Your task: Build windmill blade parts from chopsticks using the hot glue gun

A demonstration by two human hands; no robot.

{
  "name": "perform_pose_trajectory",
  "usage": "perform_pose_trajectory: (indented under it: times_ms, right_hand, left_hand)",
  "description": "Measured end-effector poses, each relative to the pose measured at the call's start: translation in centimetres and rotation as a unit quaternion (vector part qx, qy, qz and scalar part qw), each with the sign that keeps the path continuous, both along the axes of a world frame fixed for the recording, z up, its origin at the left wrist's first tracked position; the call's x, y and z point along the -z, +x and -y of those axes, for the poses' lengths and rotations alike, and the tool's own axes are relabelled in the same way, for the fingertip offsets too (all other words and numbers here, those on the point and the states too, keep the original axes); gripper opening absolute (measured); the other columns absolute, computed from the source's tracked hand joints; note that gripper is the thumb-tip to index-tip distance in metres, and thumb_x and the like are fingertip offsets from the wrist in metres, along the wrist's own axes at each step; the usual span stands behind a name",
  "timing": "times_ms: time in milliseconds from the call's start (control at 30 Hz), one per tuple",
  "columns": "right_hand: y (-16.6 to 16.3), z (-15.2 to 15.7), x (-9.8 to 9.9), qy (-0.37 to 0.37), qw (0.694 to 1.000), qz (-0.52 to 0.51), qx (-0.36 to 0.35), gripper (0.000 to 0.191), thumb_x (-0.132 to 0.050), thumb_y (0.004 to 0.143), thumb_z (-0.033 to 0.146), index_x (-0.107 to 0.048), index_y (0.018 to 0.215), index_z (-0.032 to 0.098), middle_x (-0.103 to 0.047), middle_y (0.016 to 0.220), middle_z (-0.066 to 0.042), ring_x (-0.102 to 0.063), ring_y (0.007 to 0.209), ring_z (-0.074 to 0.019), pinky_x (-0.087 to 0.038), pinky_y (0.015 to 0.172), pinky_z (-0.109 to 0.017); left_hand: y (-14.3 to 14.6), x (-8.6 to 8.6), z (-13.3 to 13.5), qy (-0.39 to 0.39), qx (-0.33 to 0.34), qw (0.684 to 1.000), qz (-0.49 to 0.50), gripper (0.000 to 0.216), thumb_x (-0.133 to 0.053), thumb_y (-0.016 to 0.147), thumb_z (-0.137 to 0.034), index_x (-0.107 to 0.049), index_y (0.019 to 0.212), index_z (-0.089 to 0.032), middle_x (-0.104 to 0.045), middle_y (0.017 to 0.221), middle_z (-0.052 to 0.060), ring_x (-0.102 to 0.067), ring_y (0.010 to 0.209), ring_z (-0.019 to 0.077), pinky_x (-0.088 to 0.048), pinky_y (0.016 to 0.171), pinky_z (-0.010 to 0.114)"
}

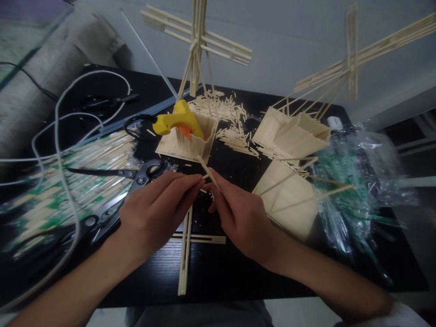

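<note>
My left hand (158,211) and my right hand (240,218) meet above the middle of a black table (218,272). Both pinch a short wooden stick (207,171) that slants up to the left between their fingertips. Below the hands a cross of glued sticks (185,245) lies flat on the table. A yellow glue gun (177,121) rests on a small stick-built box (190,138) just beyond the hands.
Scissors (116,204) lie left of my left hand, beside packets of wrapped chopsticks (68,181) and white cables (61,150). Stick-built panels (289,190) and crumpled wrappers (354,195) fill the right. Two stick windmill frames (199,41) stand at the back among cut offcuts (228,122).
</note>
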State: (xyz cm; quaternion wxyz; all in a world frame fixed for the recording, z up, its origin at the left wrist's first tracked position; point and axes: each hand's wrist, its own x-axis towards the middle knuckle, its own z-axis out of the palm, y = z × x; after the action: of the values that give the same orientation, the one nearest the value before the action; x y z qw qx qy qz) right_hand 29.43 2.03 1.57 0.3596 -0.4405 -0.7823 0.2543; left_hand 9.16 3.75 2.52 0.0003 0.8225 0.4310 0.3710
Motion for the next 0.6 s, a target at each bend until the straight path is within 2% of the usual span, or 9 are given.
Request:
perform_pose_trajectory:
  times_ms: [167, 333, 467, 600]
  right_hand:
    - [-0.04, 0.17, 0.17, 0.03, 0.999, 0.027, 0.01, 0.045, -0.046, 0.115, 0.018, -0.053, 0.157, 0.007, -0.081, 0.121, -0.017, -0.082, 0.094, -0.0205, -0.068, 0.095, -0.036]
    - [-0.06, 0.49, 0.39, 0.02, 0.999, 0.032, -0.024, 0.051, -0.043, 0.114, 0.015, -0.045, 0.164, 0.01, -0.074, 0.141, -0.02, -0.081, 0.1, -0.021, -0.069, 0.097, -0.039]
    - [-0.1, 0.63, 0.44, 0.026, 0.998, 0.047, -0.017, 0.055, -0.041, 0.113, 0.013, -0.039, 0.168, 0.012, -0.076, 0.135, -0.019, -0.079, 0.113, -0.0246, -0.069, 0.097, -0.041]
    - [-0.17, 0.64, 0.46, 0.053, 0.997, 0.059, -0.015, 0.051, -0.042, 0.112, 0.01, -0.043, 0.163, 0.005, -0.077, 0.129, -0.022, -0.077, 0.117, -0.0263, -0.066, 0.103, -0.041]
  left_hand:
    - [0.02, -0.25, 0.1, -0.016, 0.0, 1.0, 0.012, 0.011, -0.07, 0.103, -0.018, -0.073, 0.113, -0.022, -0.084, 0.094, 0.001, -0.08, 0.076, 0.0127, -0.059, 0.065, 0.019]
    - [0.1, -0.51, 0.05, -0.007, -0.001, 1.0, 0.012, 0.015, -0.074, 0.1, -0.014, -0.072, 0.113, -0.021, -0.083, 0.091, 0.0, -0.078, 0.074, 0.0107, -0.057, 0.063, 0.017]
    - [0.13, -0.41, -0.12, 0.0, 0.006, 1.0, 0.028, 0.016, -0.076, 0.098, -0.013, -0.071, 0.112, -0.021, -0.082, 0.089, 0.0, -0.077, 0.072, 0.0099, -0.058, 0.062, 0.017]
    - [0.12, -0.55, 0.06, -0.021, 0.0, 1.0, 0.016, 0.011, -0.071, 0.102, -0.015, -0.073, 0.111, -0.02, -0.083, 0.09, 0.001, -0.079, 0.074, 0.0106, -0.061, 0.062, 0.018]
